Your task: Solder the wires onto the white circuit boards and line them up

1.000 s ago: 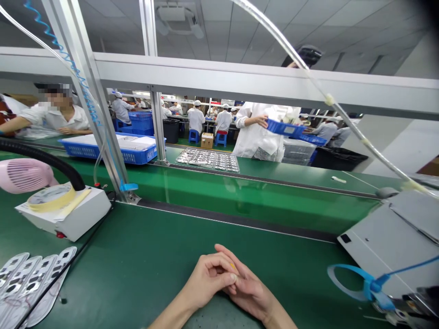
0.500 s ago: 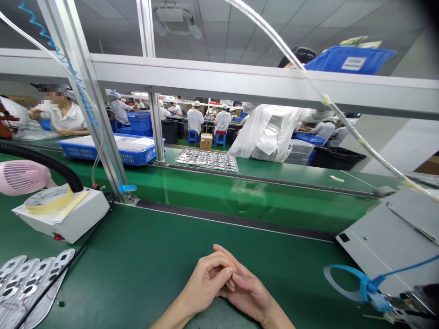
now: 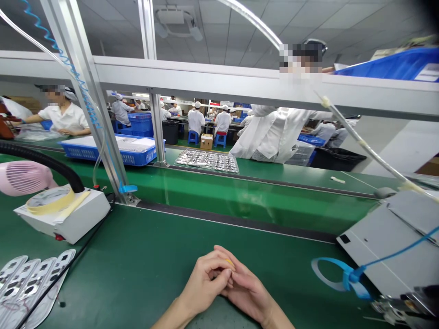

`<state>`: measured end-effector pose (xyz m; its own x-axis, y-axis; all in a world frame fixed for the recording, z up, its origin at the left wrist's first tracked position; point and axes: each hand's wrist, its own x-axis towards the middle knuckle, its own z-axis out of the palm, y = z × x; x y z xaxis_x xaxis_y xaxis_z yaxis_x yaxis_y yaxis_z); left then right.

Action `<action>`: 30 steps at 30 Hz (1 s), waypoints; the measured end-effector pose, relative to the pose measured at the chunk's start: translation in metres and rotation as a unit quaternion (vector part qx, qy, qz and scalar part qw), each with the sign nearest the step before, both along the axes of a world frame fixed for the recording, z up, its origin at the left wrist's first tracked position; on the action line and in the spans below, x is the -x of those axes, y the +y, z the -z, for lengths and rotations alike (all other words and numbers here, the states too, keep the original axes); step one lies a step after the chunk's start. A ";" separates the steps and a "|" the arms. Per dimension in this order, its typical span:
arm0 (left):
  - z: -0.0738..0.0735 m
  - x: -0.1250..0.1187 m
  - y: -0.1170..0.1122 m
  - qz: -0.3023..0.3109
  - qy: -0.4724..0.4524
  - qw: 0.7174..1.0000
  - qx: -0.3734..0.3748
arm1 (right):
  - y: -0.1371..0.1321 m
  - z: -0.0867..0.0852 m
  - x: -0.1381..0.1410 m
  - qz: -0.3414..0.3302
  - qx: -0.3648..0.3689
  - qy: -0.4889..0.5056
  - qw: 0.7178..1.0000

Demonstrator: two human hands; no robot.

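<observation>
Well, a small yellow piece [image 3: 229,262], too small to identify, sits pinched between the person's left hand [image 3: 205,284] and right hand [image 3: 247,292]. Their fingers are curled shut and overlap tightly around it, just above the near edge of the green tabletop [image 3: 137,269]. Left of the hands, by the tabletop's near-left corner, lie perforated silver sheets [image 3: 29,285] with a black cable [image 3: 68,262] running along them. Farther up that side stands a white box [image 3: 80,219] carrying a roll of masking tape [image 3: 50,199], next to a pink fan [image 3: 24,178]. Toward the right edge rests a grey metal panel [image 3: 384,237], with a blue wrist strap [image 3: 346,276] looped just beside it. Beyond the tabletop's far edge runs a green conveyor [image 3: 284,172] bearing a tray of silver parts [image 3: 206,161] and a blue basket [image 3: 109,155]. Past it stands a co-worker in a white coat [image 3: 274,135], while another co-worker in a white shirt [image 3: 65,119] sits at the far left.
</observation>
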<state>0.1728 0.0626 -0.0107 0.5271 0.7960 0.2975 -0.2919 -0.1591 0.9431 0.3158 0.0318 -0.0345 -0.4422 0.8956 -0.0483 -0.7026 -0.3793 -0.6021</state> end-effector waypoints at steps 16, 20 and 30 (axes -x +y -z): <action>-0.002 0.002 0.000 -0.023 0.016 0.997 -0.065 | 0.002 -0.011 0.003 0.140 -0.047 -0.111 0.983; 0.001 0.003 -0.001 -0.049 0.036 0.993 -0.106 | 0.001 -0.010 0.005 0.146 -0.045 -0.113 0.982; -0.001 0.002 -0.002 -0.073 0.035 0.990 -0.115 | 0.000 -0.007 0.005 0.154 -0.056 -0.151 0.975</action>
<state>0.1711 0.0603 -0.0098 0.4374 0.7806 0.4465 -0.1856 -0.4074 0.8942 0.3103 0.0313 -0.0278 -0.1322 0.9908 -0.0278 -0.5575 -0.0975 -0.8244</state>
